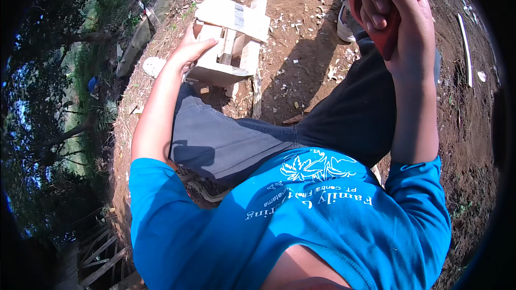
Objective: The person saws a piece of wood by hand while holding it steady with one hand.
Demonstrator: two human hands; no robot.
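Ahead and left of centre is a small wooden frame (223, 72), built of pale boards and slats with a sunlit board (228, 12) across its far end. My left hand (191, 48) grips its left side, the thumb lying over the top edge and the other fingers hidden behind the wood. At the upper right, raised well apart from the frame, my right hand (400, 21) is closed around the red grip of what looks like a handsaw (391, 43). A round metal screw shows on the grip. The blade cannot be made out.
My legs in dark trousers (231, 139) are spread on either side, with a light shoe (345, 26) beyond the right knee. Wood chips litter the brown soil (301, 59). A pale thin strip (465, 51) lies at the far right. Dense greenery (70, 64) fills the left side.
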